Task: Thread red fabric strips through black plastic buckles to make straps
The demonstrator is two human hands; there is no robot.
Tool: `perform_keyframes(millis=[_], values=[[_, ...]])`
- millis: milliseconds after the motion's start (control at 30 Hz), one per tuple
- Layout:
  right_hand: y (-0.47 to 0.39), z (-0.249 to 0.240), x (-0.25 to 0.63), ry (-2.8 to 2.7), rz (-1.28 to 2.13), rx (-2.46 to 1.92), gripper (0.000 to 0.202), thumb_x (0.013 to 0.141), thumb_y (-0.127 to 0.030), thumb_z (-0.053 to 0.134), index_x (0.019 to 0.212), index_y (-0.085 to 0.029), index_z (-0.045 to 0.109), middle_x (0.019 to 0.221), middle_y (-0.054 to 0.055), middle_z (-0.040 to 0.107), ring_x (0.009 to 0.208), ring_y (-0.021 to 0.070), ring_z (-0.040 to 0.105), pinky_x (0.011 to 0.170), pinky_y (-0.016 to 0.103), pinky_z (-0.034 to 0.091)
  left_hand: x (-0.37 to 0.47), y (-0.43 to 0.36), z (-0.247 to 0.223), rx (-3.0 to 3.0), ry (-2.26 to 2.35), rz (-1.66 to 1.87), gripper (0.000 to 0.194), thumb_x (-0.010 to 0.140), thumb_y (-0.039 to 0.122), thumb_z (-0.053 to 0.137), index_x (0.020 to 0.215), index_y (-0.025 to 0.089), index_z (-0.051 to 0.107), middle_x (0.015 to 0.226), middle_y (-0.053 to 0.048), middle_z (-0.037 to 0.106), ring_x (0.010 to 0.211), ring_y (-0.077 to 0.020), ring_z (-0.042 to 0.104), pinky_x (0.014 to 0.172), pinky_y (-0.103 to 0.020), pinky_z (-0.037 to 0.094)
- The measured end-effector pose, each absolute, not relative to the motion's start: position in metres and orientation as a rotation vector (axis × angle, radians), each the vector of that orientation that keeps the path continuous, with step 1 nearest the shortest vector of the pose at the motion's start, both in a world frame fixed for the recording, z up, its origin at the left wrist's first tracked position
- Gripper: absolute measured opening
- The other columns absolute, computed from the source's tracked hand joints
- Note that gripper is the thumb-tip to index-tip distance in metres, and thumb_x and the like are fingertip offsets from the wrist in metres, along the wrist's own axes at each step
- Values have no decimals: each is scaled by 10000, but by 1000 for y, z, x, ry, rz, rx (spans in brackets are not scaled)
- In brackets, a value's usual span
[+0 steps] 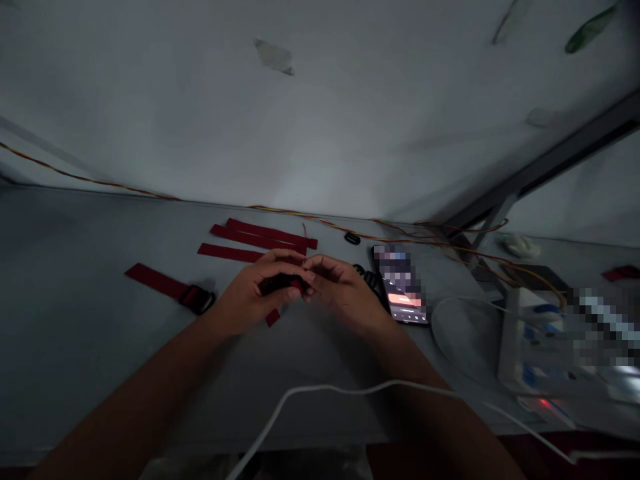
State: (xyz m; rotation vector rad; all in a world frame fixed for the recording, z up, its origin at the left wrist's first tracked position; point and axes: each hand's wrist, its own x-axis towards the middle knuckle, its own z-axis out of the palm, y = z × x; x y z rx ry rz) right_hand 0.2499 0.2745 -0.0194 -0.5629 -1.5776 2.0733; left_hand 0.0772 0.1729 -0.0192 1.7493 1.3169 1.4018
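Note:
Close together over the table, both my hands are at work on one small piece. My left hand (pixel 250 297) is closed around a dark buckle (pixel 273 283), largely hidden by the fingers. A red webbing strap (pixel 273 317) hangs below that hand. The fingertips of my right hand (pixel 347 293) pinch at the strap where it meets the buckle. Left of my hands lies another red strap (pixel 157 283) with a black buckle (pixel 197 299) on its end. Several loose red straps (pixel 265 231) lie just beyond my hands.
A black oval ring (pixel 353 238) lies near the wall. More black buckles (pixel 369 277) sit beside a lit phone (pixel 406 287). At right stands a white power strip (pixel 523 340). A white cable (pixel 325 387) crosses in front of my forearms; twisted wires (pixel 320 219) follow the wall.

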Motion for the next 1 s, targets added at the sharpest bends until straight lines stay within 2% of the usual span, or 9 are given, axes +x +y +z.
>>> perform_keyframes(millis=[100, 200, 333, 467, 600, 800, 1000], values=[[273, -24, 244, -1452, 2042, -637, 257, 813, -386, 771, 968, -203, 678, 891, 11, 644, 774, 108, 593, 757, 256, 498, 82, 174, -26, 1861, 1623, 1463, 285, 880, 261, 701, 1164, 278, 715, 1075, -50, 667, 1007, -170, 655, 905, -313, 553], [266, -29, 238, -1347, 2191, -640, 364, 791, -410, 787, 1079, -224, 667, 1052, 46, 677, 896, 151, 647, 850, 323, 537, 88, 174, -34, 1982, 1850, 1549, 409, 865, 208, 711, 1267, 252, 651, 1007, -33, 692, 904, -150, 665, 843, -283, 561], [258, -31, 233, -1368, 2219, -617, 395, 755, -343, 822, 1109, -222, 693, 1105, 59, 709, 1010, 182, 666, 926, 332, 526, 92, 173, -37, 2120, 1941, 1547, 448, 882, 109, 642, 1313, 223, 594, 1043, -52, 695, 954, -164, 663, 893, -305, 554], [266, -27, 239, -1473, 2097, -650, 377, 763, -325, 810, 1123, -252, 729, 1152, 48, 717, 1068, 195, 664, 968, 336, 508, 86, 173, -36, 2154, 1836, 1458, 485, 882, 148, 666, 1345, 233, 549, 1163, -68, 682, 1065, -188, 656, 952, -343, 551], [278, -24, 250, -1527, 2054, -697, 433, 750, -321, 820, 1168, -263, 719, 1195, 54, 713, 1068, 203, 672, 968, 353, 510, 78, 173, -36, 2228, 1778, 1430, 416, 929, 167, 612, 1337, 224, 557, 1211, -43, 696, 1080, -184, 671, 974, -320, 544], [277, -25, 250, -1571, 2064, -685, 405, 778, -331, 804, 1166, -259, 713, 1194, 56, 714, 1074, 194, 672, 982, 346, 500, 80, 173, -36, 2261, 1777, 1569, 328, 929, 85, 572, 1231, 202, 629, 1092, -37, 744, 973, -147, 705, 906, -281, 565], [275, -26, 248, -1546, 2059, -728, 387, 731, -300, 834, 1102, -249, 736, 1089, 46, 740, 946, 168, 689, 886, 322, 533, 80, 172, -33, 2353, 1758, 1530, 256, 952, 94, 539, 1163, 194, 645, 1032, -45, 736, 950, -157, 690, 886, -312, 565]])
